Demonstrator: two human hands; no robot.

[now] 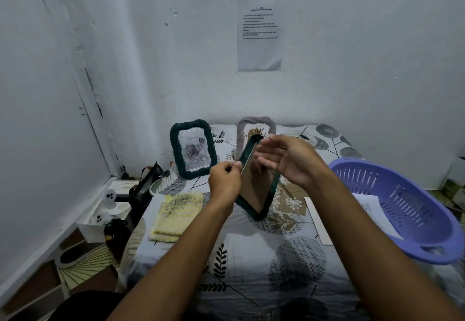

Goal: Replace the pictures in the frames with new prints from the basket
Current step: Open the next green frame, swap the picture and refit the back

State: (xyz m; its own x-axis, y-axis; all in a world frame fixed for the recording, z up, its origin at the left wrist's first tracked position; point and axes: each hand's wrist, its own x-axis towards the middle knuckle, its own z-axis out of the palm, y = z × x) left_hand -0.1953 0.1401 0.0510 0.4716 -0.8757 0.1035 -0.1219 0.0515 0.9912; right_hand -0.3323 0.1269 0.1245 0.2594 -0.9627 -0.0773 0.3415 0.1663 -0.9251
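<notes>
From the head camera I see my left hand (224,179) pinching the edge of a dark green frame (259,189) held tilted above the table (251,257), back toward me. My right hand (289,159) rests open-fingered against its far side. The purple basket (412,210) sits right, prints (372,210) inside.

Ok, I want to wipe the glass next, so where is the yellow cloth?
In the head view, the folded yellow knitted cloth lies on the patterned bedsheet, left of centre, in front of the standing dark green woven picture frame.
</notes>
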